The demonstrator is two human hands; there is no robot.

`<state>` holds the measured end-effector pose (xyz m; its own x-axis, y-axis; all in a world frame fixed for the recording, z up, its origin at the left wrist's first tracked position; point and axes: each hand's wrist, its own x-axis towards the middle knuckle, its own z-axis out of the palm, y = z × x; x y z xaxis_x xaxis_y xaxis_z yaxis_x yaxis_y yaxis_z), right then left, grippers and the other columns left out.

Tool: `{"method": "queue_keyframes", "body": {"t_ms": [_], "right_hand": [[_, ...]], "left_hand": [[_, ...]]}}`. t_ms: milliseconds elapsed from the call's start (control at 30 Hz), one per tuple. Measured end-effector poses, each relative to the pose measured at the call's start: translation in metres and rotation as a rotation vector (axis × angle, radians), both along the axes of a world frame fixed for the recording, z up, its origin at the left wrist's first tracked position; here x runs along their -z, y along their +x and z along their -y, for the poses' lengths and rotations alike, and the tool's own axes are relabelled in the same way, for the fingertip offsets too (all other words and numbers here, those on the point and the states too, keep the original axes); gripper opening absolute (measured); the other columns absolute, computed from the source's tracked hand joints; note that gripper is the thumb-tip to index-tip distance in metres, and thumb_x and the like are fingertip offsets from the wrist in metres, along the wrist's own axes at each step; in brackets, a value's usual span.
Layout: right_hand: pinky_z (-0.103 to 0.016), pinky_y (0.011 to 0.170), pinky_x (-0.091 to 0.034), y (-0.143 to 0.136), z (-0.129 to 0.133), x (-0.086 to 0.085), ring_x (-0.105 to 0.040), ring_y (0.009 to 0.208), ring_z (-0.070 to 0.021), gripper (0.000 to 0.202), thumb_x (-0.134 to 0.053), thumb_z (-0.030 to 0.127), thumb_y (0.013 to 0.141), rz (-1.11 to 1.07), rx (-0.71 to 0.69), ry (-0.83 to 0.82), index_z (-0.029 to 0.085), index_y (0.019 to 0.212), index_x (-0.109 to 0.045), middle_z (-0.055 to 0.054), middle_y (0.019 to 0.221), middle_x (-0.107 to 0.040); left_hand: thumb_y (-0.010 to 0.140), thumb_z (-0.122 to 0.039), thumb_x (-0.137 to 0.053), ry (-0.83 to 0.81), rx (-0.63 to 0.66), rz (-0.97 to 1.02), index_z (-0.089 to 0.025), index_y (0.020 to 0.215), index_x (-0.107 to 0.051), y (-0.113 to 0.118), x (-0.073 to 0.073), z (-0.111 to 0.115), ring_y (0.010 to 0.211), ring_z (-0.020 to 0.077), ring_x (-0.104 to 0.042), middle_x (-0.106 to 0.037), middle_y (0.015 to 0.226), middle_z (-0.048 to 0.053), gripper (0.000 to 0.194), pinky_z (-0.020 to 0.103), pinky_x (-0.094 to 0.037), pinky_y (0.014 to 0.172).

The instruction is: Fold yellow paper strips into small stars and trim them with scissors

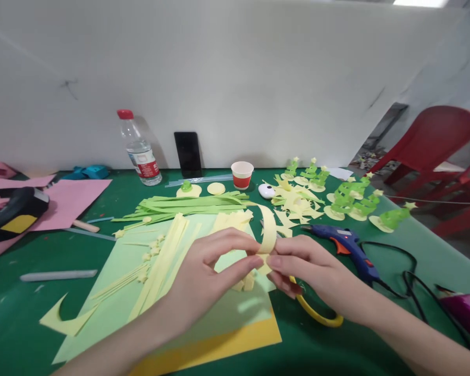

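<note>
My left hand (215,266) pinches a pale yellow paper strip (269,230) between thumb and fingers. The strip curls upward in a loop and bends over toward the back. Its lower end is also in the closed fingers of my right hand (309,263). Under the right hand shows the yellow handle of scissors (321,316); whether those fingers touch it I cannot tell. Below my hands lies a pale green sheet (207,308) bearing long yellow strips (160,266) and small folded paper stars (144,271). Green paper strips (180,204) are bunched just behind.
A blue glue gun (348,245) with a black cord lies right, near several green spiral paper trees (344,201). Yellow scraps (295,201), a red-and-white cup (242,176), a phone (188,154) and a water bottle (143,154) stand or lie behind. Pink paper (74,201) is left.
</note>
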<state>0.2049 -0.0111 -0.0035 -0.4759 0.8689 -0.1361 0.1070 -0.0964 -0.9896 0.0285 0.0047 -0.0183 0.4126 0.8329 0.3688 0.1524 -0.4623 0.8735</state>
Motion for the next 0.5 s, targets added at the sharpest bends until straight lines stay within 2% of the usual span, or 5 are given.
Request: {"method": "queue_keyframes", "body": {"t_ms": [133, 300, 400, 500], "right_hand": [[-0.021, 0.043, -0.024, -0.0008, -0.0012, 0.0014, -0.034, 0.043, -0.006, 0.028, -0.049, 0.031, 0.078, -0.15, -0.033, -0.182, 0.019, 0.056, -0.038, 0.007, 0.05, -0.035], [-0.018, 0.038, -0.022, -0.0026, -0.0043, 0.0008, -0.027, 0.036, -0.0039, 0.02, -0.039, 0.03, 0.074, -0.238, -0.184, -0.348, 0.021, 0.057, -0.031, 0.009, 0.048, -0.03], [-0.019, 0.035, -0.024, -0.0023, -0.0034, 0.0008, -0.028, 0.033, -0.0051, 0.017, -0.037, 0.03, 0.072, -0.227, -0.248, -0.355, 0.021, 0.058, -0.035, 0.008, 0.046, -0.033], [-0.019, 0.039, -0.026, -0.0003, 0.0023, -0.0029, -0.034, 0.04, -0.0062, 0.013, -0.045, 0.028, 0.075, -0.189, -0.151, -0.242, 0.019, 0.066, -0.046, 0.006, 0.053, -0.042]], "left_hand": [[0.083, -0.011, -0.056, 0.05, 0.04, 0.06, -0.022, 0.077, -0.072, -0.0014, -0.0012, -0.0006, 0.074, 0.0156, -0.065, -0.073, 0.081, 0.002, 0.02, 0.024, -0.051, 0.067], [0.073, -0.009, -0.066, 0.024, 0.024, 0.109, -0.021, 0.073, -0.073, -0.0012, -0.0024, 0.0011, 0.073, 0.0171, -0.065, -0.072, 0.075, 0.003, 0.013, 0.027, -0.052, 0.071], [0.074, -0.011, -0.067, 0.024, -0.004, 0.113, -0.021, 0.065, -0.071, -0.0011, -0.0052, 0.0032, 0.066, 0.0146, -0.061, -0.069, 0.066, -0.001, 0.013, 0.028, -0.052, 0.075], [0.076, -0.014, -0.066, -0.026, -0.075, 0.096, -0.021, 0.062, -0.067, -0.0005, -0.0101, 0.0058, 0.067, 0.0148, -0.061, -0.068, 0.064, -0.001, 0.016, 0.028, -0.05, 0.076]]}}
